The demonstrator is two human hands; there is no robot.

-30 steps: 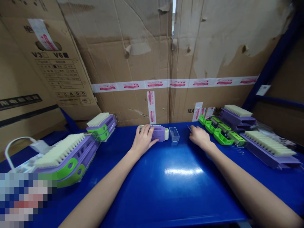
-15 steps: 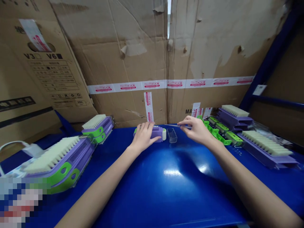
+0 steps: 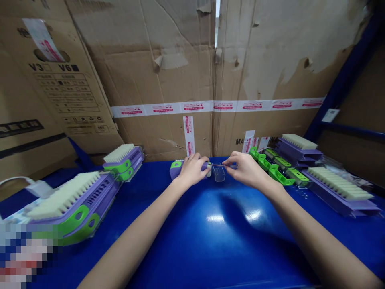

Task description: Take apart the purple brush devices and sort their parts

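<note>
My left hand is closed over the right half of a purple brush with green and pale end pieces, which lies on the blue table. Its fingers hide much of the top. My right hand pinches a slim pointed metal tool; its exact kind is not clear. The tool's tip points left and reaches the brush's right end, by the left fingertips. Under the tool stands a small clear plastic box, just right of the brush.
Purple and green brushes with cream bristles are stacked at the left, beside a white plug with a cable. Green plastic parts and purple bristled pieces lie at the right. Cardboard walls the table's back.
My left hand has slid right along the brush and closed over its right end. The tool in my right hand has come down and left, its tip now at the brush's end.
</note>
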